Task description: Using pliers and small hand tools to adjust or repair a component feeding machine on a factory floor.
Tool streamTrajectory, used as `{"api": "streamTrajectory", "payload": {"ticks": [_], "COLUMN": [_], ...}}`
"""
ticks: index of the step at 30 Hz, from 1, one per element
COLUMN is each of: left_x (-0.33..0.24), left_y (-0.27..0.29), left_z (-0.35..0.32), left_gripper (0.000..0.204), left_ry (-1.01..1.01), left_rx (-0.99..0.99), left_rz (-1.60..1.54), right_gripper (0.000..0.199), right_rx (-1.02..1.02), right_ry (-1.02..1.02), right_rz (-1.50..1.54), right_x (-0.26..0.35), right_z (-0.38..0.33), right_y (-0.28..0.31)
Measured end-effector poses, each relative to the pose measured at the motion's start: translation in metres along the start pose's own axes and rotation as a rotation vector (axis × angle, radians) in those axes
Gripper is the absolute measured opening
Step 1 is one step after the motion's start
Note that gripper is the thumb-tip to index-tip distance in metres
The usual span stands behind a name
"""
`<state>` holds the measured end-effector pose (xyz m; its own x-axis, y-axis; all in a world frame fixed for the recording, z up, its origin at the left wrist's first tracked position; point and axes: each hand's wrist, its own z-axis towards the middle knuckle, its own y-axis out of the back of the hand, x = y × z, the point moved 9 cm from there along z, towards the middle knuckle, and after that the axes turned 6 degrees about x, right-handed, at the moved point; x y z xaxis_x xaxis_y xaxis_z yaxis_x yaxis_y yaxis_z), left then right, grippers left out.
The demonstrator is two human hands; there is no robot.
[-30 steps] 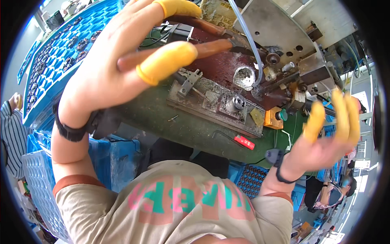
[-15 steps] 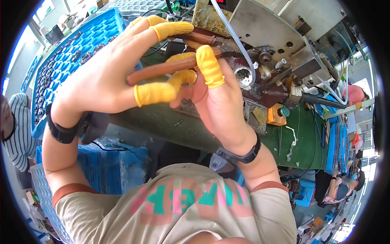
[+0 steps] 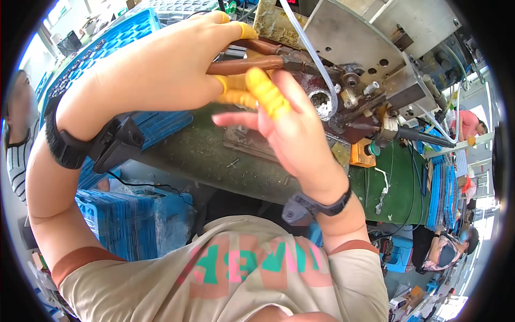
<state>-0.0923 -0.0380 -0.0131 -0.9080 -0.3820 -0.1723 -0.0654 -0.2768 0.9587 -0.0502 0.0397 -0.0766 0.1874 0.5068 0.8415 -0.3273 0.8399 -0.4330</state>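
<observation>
My left hand (image 3: pixel 161 67), with yellow finger cots on its fingers, is closed round the brown-sleeved handles of a pair of pliers (image 3: pixel 247 66). The metal jaws reach right, to the machine. My right hand (image 3: pixel 300 137) is beside the lower handle with its fingers apart; nothing shows in it. Its yellow-covered fingers are blurred by motion, and I cannot tell whether they touch the handle. Past the pliers' jaws, a clear tube (image 3: pixel 316 53) bends down to a round metal opening (image 3: pixel 321 101) with silvery crumbs round it.
A metal machine (image 3: pixel 354 37) fills the far right of the green bench (image 3: pixel 214 161). An orange box (image 3: pixel 362 154) stands near my right wrist. At the left lies a blue tray (image 3: pixel 120 37) with dark small parts. Stacked blue trays (image 3: pixel 118 220) stand below. Other people are at both sides.
My left hand has moved up and right, closing further round the handles. My right index finger has come away from its place over the lower handle. The person at left has shifted.
</observation>
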Motion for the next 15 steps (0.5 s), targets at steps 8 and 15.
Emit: {"api": "streamTrajectory", "payload": {"ticks": [8,15], "left_x": [0.008,-0.005], "left_y": [0.007,0.019], "left_z": [0.01,0.013], "left_gripper": [0.074,0.066], "left_ry": [-0.041,0.033], "left_rx": [0.044,0.232], "left_rz": [-0.118,-0.145], "right_gripper": [0.04,0.029], "right_rx": [0.345,-0.252], "right_ry": [-0.054,0.814], "right_rz": [-1.06,-1.727], "right_x": [0.075,0.195], "right_z": [-0.062,-0.095], "right_y": [-0.025,-0.005]}}
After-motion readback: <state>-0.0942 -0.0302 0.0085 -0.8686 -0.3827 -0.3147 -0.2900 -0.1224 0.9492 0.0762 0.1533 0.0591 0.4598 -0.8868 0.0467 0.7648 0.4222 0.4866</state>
